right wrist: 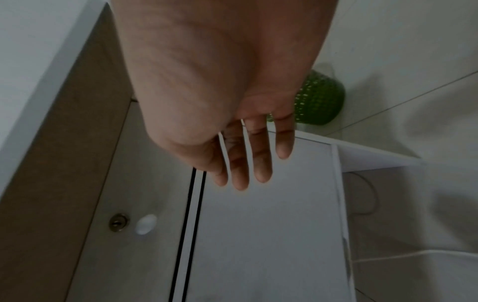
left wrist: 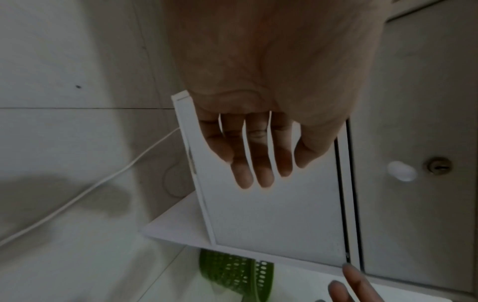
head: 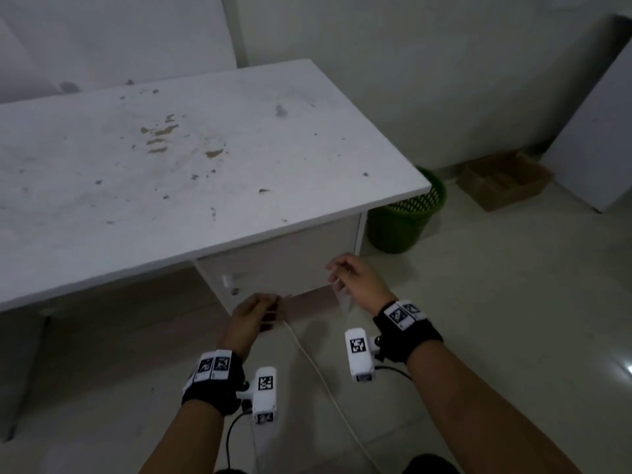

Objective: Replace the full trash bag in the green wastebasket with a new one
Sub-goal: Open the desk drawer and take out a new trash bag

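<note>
The green mesh wastebasket stands on the floor behind the desk's right corner, partly hidden by the desktop; it also shows in the wrist views. I cannot make out a bag in it. Both hands hover in front of the white cabinet door under the desk. My left hand hangs with fingers loosely extended and nothing in it. To its right, my right hand has straight fingers and holds nothing I can see. A small pale shape below it stays unclear.
The stained white desk fills the left. The cabinet has a white knob and a keyhole. A white cable runs across the tiled floor. A cardboard box and a white panel stand at right.
</note>
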